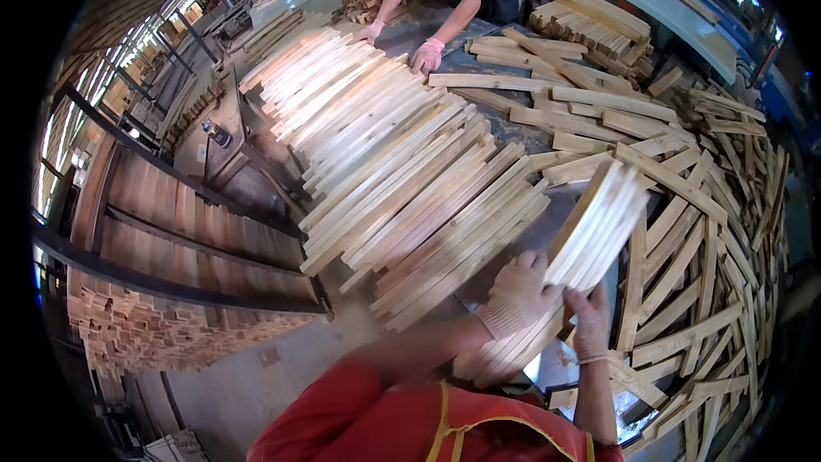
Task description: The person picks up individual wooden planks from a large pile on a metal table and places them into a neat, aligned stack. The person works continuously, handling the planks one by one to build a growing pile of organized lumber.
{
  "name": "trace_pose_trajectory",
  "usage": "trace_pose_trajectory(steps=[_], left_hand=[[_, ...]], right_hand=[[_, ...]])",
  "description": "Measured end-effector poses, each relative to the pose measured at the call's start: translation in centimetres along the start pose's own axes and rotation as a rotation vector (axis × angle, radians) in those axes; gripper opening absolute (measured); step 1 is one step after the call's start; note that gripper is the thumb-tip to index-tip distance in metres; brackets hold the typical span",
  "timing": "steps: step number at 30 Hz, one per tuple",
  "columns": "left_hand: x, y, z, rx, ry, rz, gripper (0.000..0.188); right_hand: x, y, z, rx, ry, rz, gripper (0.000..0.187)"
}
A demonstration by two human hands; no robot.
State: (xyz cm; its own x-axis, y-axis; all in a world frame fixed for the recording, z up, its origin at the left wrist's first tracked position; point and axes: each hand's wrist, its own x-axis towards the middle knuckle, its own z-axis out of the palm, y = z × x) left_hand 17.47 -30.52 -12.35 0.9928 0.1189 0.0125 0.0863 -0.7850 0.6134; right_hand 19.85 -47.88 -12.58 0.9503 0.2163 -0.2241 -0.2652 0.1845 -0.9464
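Observation:
A bundle of several pale wooden strips (597,227) slants up and away from my body, its near end close to my apron. My left hand (517,293), in a light knitted glove, is closed around the bundle's left side near its middle. On the other side my right hand (588,323) grips the same bundle, its fingers partly hidden by the wood. Left of the bundle, a long row of wooden strips (410,180) lies side by side across the worktable.
A co-worker's gloved hands (427,56) touch the far end of the row. Loose strips (684,291) lie in a jumbled heap on the right. Stacked boards (197,235) stand left behind a dark metal rail (171,287). A bottle (218,133) stands beyond it.

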Motion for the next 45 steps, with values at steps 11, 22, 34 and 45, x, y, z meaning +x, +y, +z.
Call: trace_pose_trajectory(steps=[11,22,34,45], left_hand=[[-0.3,0.5,-6.5,-0.019,0.157,0.438,0.051],[-3.3,-12.5,-1.5,0.615,-0.464,0.296,0.033],[-2.8,-9.2,-0.2,0.116,-0.250,-0.155,0.062],[2.8,-16.5,-12.7,0.470,-0.173,-0.156,0.060]], right_hand=[[-0.3,7.7,-4.8,-0.187,0.204,-0.636,0.055],[-3.6,12.5,1.3,-0.792,-0.132,0.215,0.050],[-2.8,10.9,4.9,-0.253,-0.050,0.481,0.061],[4.8,8.7,18.9,-0.268,-0.239,0.335,0.057]])
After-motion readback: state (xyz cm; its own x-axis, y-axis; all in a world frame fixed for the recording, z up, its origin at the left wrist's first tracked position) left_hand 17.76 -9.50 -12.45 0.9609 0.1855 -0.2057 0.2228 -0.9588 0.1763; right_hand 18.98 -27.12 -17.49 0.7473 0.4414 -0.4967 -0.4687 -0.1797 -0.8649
